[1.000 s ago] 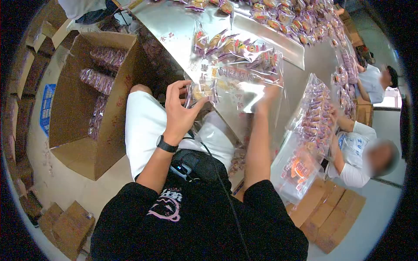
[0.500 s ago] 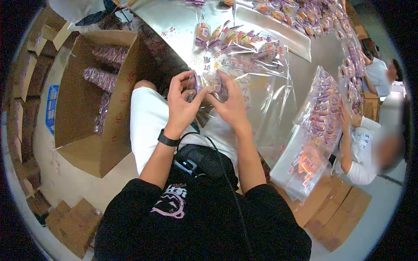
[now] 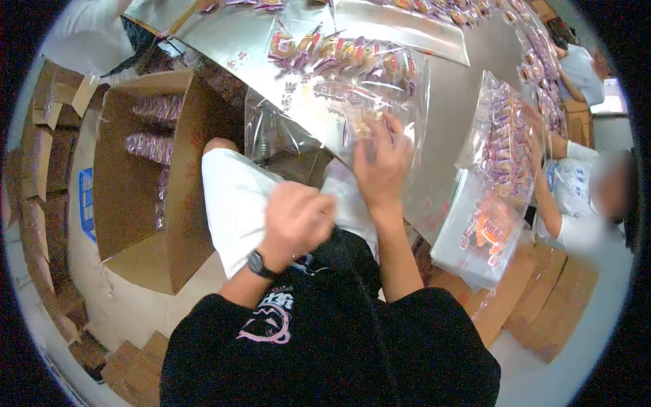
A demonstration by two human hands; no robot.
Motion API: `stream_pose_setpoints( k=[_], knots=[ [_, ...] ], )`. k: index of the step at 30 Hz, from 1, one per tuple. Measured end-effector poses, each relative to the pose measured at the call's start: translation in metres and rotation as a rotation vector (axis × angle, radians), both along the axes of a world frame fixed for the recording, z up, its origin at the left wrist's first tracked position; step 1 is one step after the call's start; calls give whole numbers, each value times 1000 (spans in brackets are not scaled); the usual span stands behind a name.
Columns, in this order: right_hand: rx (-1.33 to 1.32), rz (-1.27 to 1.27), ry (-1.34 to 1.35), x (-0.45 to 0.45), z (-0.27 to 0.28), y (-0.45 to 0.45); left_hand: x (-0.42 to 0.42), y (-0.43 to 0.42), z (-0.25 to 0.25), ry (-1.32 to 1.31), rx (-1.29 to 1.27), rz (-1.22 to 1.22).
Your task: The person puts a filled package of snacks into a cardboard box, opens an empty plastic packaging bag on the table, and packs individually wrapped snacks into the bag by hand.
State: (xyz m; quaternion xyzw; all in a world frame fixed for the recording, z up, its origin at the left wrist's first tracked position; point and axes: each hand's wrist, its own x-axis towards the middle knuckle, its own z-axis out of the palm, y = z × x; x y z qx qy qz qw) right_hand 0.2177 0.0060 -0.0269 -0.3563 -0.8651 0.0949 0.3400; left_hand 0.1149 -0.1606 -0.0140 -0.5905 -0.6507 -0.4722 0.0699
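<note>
My right hand (image 3: 384, 163) is at the table's near edge, its fingers closed on a small clear-wrapped snack packet (image 3: 361, 127), partly hidden by the fingers. Beneath it lies a large clear plastic bag (image 3: 407, 108) with red print. Several purple-and-clear wrapped snacks (image 3: 332, 53) sit in a row at the bag's far end, and its near part hangs over the edge. My left hand (image 3: 298, 220) is above my lap, away from the bag, smeared by motion; its fingers look curled, but whether anything is in them does not show.
An open cardboard box (image 3: 180, 197) with rows of wrapped snacks stands at left. On the right, a co-worker's hands hold a filled bag (image 3: 505, 136) beside a stack of printed bags (image 3: 475, 230). Loose snacks (image 3: 434, 13) lie along the metal table's far side.
My left hand has let go of the packet and pulled back toward my lap. My right hand has moved right with the packet. The view has shifted slightly.
</note>
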Motion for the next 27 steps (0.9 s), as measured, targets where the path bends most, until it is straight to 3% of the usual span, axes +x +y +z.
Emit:
stream_pose_setpoints(
  k=[2,5,8,11,12,14,16,17,20,23,26,27],
  knots=[
    [23,24,58,1,-9,-8,30,12,6,-244,-201,-43],
    [53,54,88,8,-14,-9,49,48,-22,-1021,-133,-40],
    [-124,59,287,16,-12,-10,47,79,-31,-1410,95,-173],
    [-163,36,373,19,-12,-8,29,92,-25,-781,-197,-86],
    [-184,99,290,26,-12,-8,19,101,-46,-508,-234,-74],
    [-220,228,135,37,-8,-2,20,107,-38,-412,-312,21],
    [-87,417,144,62,11,-13,20,118,-28,-244,-346,92],
    [-23,510,140,72,21,-19,23,126,-22,-293,-349,125],
    [158,185,290,75,37,-23,30,150,-27,-434,-291,212],
    [-4,-110,273,71,39,-6,33,165,-33,-338,-315,215],
    [60,-114,35,67,30,13,24,169,-38,-122,-387,175],
    [-30,-102,83,71,22,16,24,168,-44,-161,-350,140]
  ],
)
